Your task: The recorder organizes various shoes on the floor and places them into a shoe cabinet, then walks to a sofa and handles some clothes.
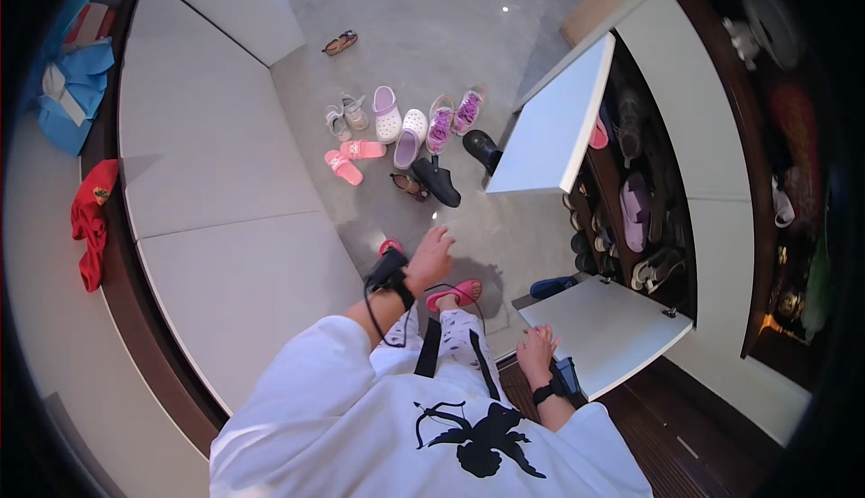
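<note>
My left hand (431,258) hangs over the floor with its fingers apart and nothing in it. Ahead of it lie a black clog (436,182) and a small brown shoe (410,185). My right hand (538,352) is beside the near edge of the lower cabinet door (608,329), fingers loosely spread and holding nothing I can see; whether it touches the door is unclear. Farther off stand white clogs (387,118) with lilac lining, sneakers (440,126) with purple laces, pink slides (343,167) and small grey shoes (337,123).
An upper cabinet door (551,124) juts out on the right, with another black clog (482,149) beside it. Shelves behind hold several shoes, among them a mauve clog (634,212). A brown sandal (341,43) lies far back. White cabinets (230,183) line the left.
</note>
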{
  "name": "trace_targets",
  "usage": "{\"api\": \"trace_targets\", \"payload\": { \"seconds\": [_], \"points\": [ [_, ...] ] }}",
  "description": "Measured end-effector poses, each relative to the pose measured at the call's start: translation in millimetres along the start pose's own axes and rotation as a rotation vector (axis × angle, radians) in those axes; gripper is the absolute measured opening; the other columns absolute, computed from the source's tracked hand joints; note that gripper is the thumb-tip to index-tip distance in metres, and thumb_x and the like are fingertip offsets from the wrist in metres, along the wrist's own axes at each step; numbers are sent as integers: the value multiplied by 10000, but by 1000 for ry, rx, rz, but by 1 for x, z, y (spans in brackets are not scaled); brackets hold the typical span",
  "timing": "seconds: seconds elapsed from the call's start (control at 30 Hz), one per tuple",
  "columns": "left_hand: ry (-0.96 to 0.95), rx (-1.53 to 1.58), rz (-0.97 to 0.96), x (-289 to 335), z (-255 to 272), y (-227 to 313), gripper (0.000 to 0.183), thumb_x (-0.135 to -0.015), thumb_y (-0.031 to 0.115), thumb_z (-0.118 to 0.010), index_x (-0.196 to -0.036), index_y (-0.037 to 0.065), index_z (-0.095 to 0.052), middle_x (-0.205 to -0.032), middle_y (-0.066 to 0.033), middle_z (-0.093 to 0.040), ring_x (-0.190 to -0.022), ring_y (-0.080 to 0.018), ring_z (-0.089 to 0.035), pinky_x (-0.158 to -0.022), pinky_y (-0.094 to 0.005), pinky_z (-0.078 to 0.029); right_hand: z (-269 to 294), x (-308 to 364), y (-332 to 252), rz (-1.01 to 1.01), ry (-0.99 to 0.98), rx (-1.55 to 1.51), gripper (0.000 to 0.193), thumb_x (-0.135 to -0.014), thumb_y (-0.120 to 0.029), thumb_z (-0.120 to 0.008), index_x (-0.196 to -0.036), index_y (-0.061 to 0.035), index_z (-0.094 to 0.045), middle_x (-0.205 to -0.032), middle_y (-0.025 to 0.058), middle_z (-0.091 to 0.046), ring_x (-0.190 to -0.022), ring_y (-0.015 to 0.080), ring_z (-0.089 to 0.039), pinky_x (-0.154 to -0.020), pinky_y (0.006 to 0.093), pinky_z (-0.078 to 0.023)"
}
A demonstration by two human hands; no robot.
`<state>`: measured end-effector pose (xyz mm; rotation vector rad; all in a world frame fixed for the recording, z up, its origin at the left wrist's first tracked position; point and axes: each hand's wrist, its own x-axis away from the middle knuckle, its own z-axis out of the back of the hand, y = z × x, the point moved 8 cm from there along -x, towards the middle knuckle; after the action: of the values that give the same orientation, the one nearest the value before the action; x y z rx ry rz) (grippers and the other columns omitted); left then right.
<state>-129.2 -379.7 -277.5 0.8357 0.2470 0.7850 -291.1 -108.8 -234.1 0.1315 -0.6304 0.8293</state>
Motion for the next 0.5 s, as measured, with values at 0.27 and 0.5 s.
{"api": "trace_targets", "payload": {
  "seconds": [0.27, 0.5],
  "points": [
    [-114, 96, 342, 39, 1, -135, 269, -700, 89, -536, -956, 8, -551, -973, -184, -554, -972, -334, -506, -880, -395, -384, 2, -148, -113, 214, 90, 4, 259, -679, -130, -590, -936, -94, -586, -1073, 102, -495, -1142, 288, -365, -968, 541, -209],
    [46, 150, 323, -43, -55, -236, 288, -713, 88, -545, -991, 13, -529, -978, -176, -550, -951, -330, -512, -842, -400, -407, -109, -356, -178, 306, 135, 38, 260, -685, -162, -590, -938, -99, -591, -1024, 96, -508, -1080, 257, -412, -957, 483, -255]
  ]
}}
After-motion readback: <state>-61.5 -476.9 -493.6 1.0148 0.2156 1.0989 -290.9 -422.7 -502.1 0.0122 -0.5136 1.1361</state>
